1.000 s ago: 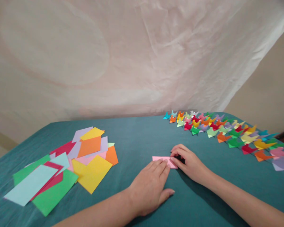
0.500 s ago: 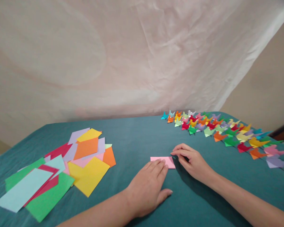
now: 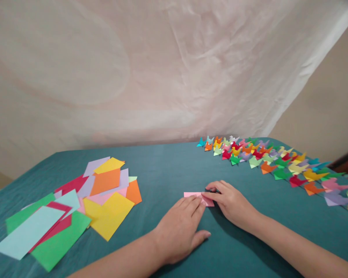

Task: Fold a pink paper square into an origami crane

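Note:
A small pink paper rectangle (image 3: 189, 194) lies flat on the teal cloth in front of me; it may be folded, but I cannot tell. My left hand (image 3: 181, 227) rests palm down over its near side, fingers stretched flat and thumb out to the right, covering part of it. From the right, my right hand (image 3: 230, 200) reaches in low over the cloth. One of its digits lies along the paper's right part, its tip near the top edge. The other fingers bend above, a gap between them and that digit.
Loose coloured paper sheets (image 3: 111, 216) overlap in a pile on the left. Several rows of small folded paper birds (image 3: 268, 167) stand along the right side. The teal tablecloth (image 3: 162, 170) covers the table, and a pale hanging cloth (image 3: 150, 77) closes off the back.
My right hand has moved left from the paper's right edge, and one digit now lies on the paper. My left hand and the paper have stayed almost in place.

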`<state>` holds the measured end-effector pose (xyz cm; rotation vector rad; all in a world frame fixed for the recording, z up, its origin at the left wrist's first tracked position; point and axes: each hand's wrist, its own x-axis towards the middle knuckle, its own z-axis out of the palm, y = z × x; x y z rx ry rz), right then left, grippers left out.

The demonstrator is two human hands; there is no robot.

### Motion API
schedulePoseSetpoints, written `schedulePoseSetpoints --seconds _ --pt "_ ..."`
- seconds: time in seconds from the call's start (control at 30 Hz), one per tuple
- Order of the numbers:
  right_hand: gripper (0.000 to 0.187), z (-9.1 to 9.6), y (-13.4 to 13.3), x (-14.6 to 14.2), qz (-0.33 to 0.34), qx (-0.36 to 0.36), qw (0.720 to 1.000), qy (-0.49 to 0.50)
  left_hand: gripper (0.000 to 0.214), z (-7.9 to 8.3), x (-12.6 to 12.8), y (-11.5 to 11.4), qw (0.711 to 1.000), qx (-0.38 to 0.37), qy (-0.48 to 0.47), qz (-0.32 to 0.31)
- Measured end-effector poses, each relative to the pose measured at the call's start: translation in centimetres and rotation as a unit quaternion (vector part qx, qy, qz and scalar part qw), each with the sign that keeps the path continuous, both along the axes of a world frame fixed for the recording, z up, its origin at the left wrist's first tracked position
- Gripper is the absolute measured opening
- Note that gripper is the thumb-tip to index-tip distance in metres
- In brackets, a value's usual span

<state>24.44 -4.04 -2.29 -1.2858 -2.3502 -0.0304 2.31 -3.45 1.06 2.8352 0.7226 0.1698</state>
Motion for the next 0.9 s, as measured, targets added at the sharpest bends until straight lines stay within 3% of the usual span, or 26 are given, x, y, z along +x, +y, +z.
schedulePoseSetpoints --seconds 0.27,0.63,0.9 --pt "0.035 0.0 0.1 0.0 -0.011 -0.002 0.999 -0.051 0.053 0.1 -0.2 0.6 1.0 0.0 -0.01 0.013" --pt "0.033 0.5 0.0 -0.2 -0.012 0.011 1.0 -0.027 0.037 0.7 -0.3 1.4 0.999 0.032 0.016 -0.013" --pt "0.026 1.1 -1.0 -1.3 0.08 0.02 0.997 -0.007 0.037 0.5 -0.2 1.4 0.998 0.052 0.014 -0.024"
